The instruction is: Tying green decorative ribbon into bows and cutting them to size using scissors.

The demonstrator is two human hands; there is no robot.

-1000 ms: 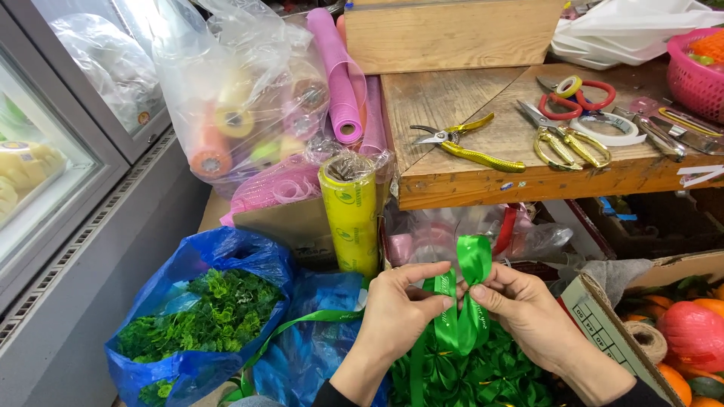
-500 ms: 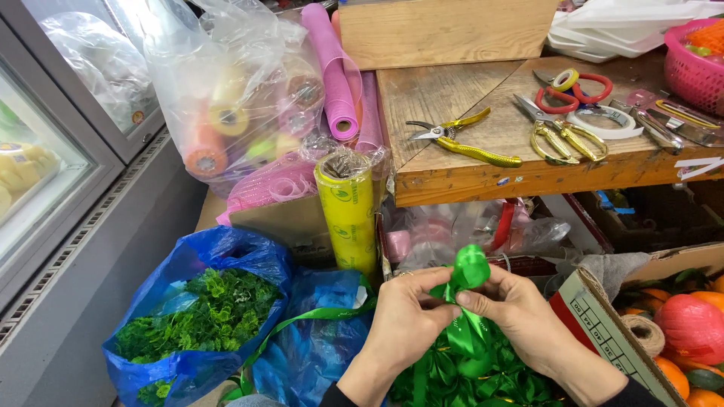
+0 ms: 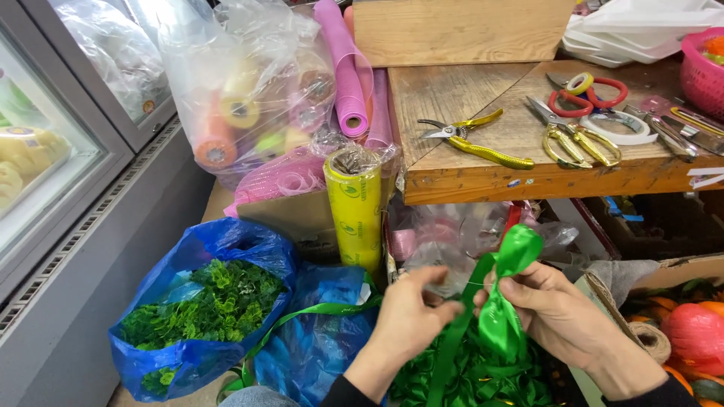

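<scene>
Wooden workbench fills the upper right of the view, its front edge running above a cluttered floor area; a glass-fronted cooler with a metal grille stands along the left side. Near the bench's front edge lie yellow-handled pruning shears, with gold-handled scissors to their right and red-handled scissors farther back; a white tape ring rests beside them. A plain wooden box sits at the bench's back edge, and a pink basket occupies its right corner. Left of the bench, a clear plastic bag holds coloured rolls, pink mesh rolls lean against the bench's left edge, and a yellow film roll stands upright just below the bench's front left corner. On the floor, a blue plastic bag holds green foliage, with a cardboard box of orange and red items at far right. In the foreground, below the bench edge, the left hand and right hand both pinch a glossy green ribbon, fingers closed on it; the ribbon forms a loop above the right thumb and trails down to a heap of green bows.
</scene>
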